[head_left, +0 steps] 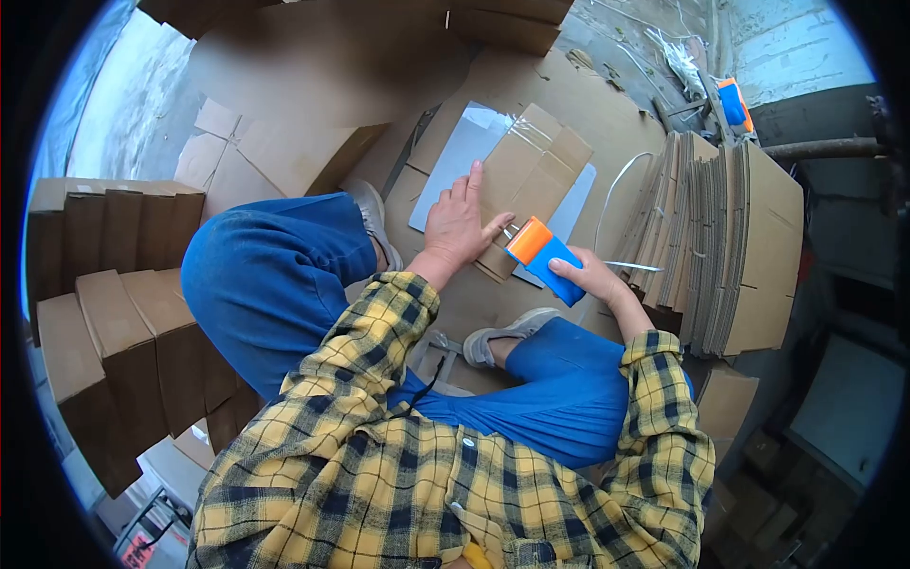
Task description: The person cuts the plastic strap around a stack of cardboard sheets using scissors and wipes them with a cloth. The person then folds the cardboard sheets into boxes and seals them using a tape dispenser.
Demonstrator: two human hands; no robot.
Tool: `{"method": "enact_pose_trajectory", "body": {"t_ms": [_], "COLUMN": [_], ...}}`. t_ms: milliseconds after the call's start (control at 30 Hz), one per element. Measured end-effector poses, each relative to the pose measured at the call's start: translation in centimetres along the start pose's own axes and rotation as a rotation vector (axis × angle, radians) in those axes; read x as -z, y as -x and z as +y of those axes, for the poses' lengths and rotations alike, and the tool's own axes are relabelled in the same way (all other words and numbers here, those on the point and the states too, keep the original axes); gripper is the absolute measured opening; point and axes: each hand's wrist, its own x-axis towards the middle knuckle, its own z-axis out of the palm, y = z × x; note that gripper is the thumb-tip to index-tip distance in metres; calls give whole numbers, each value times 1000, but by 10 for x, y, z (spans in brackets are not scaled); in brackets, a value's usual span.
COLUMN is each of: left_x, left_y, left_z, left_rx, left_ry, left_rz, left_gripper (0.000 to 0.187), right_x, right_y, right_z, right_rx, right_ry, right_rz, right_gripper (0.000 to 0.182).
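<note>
My left hand (457,226) lies with its fingers stretched out on the left edge of a flat piece of brown cardboard (540,156). Its thumb points toward the tool beside it. In my right hand (592,275) is a blue-and-orange handheld tool (545,258), gripped by its blue part, with the thumb on top. Thin metal pieces show at the tool's orange end, close to my left thumb and over the cardboard's lower edge. Shiny clear tape or strap crosses the cardboard's upper end. A light grey sheet (445,175) lies underneath, sticking out on both sides.
Stacked flattened cartons (725,237) stand at the right, with a white strap (616,180) curving beside them. Folded boxes (123,332) line the left. A large cardboard piece (313,66) overhangs the upper left. Another blue-and-orange object (734,104) sits at the upper right.
</note>
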Motion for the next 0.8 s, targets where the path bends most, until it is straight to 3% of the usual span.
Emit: {"method": "enact_pose_trajectory", "body": {"t_ms": [233,400,600,800], "left_x": [-11,-2,-7,-8], "left_y": [-2,-1,0,1], "left_z": [-3,3,-1,0], "left_rx": [-67,-5,-34,-51], "left_ry": [-56,-37,-41,-55], "left_rz": [125,22,64,78], "left_gripper": [96,93,93,92], "right_x": [-3,-1,13,33], "right_y": [-8,-10,6,47], "right_z": [11,14,2,41], "right_rx": [90,138,42,-75], "right_ry": [-35,-25,23,211], "right_rz": [12,9,-7,44], "right_gripper": [70,72,72,69]}}
